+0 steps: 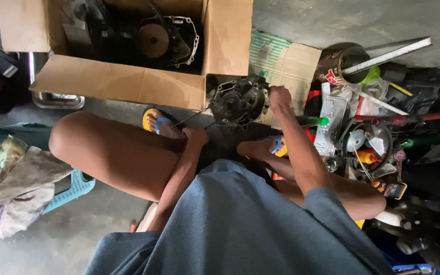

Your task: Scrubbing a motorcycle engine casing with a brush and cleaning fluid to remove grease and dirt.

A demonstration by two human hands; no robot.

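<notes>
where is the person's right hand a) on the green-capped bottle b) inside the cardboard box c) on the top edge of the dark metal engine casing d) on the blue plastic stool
c: the right hand rests on the upper right edge of the dark metal engine casing, which stands on the floor in front of the open brown cardboard box, while the left hand holds a thin metal rod beside it.

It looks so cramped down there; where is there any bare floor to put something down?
Bare concrete floor lies lower left, between the rag pile and the knee, and beyond the flattened cardboard. The tool heap at right is crowded.
</notes>
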